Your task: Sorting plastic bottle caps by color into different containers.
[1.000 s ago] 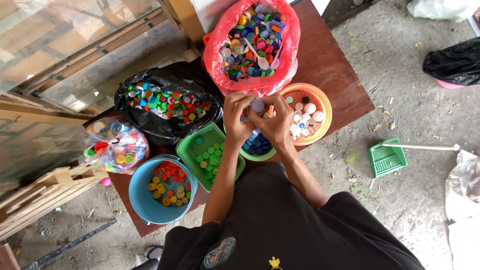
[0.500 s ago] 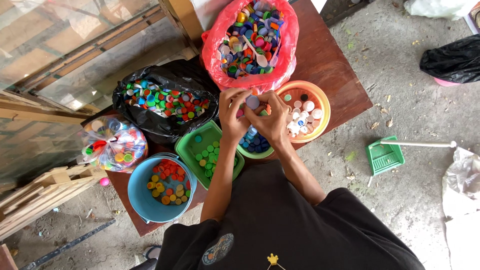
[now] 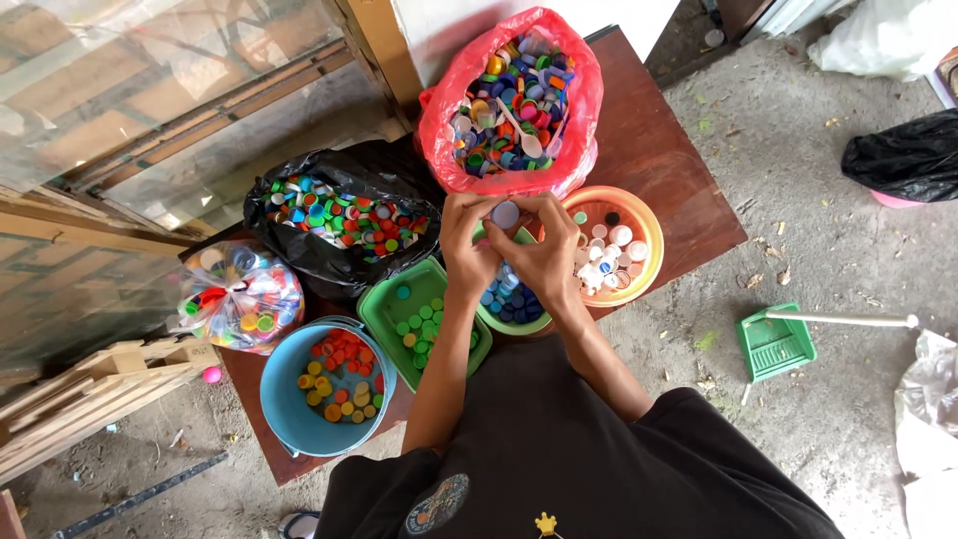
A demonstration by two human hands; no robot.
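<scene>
Both hands meet over the middle of the dark red wooden table (image 3: 689, 190), pinching one small pale lilac plastic bottle cap (image 3: 506, 214) between their fingertips: the left hand (image 3: 469, 250) grips it from its side and the right hand (image 3: 547, 258) from the other, fingers curled narrow around it. The cap sits above the round green bowl of blue caps (image 3: 511, 304), just in front of the red plastic bag of mixed caps (image 3: 509, 100) at the table's far edge. Beside the right hand stands an orange round bowl of white caps (image 3: 619, 245). Near the left hand is a green square tub of green caps (image 3: 424, 319), then a blue round bucket of red and orange caps (image 3: 324, 389) at the near left corner. A black plastic bag of mixed caps (image 3: 344, 220) and a knotted clear bag of caps (image 3: 239, 294) lie along the left edge.
</scene>
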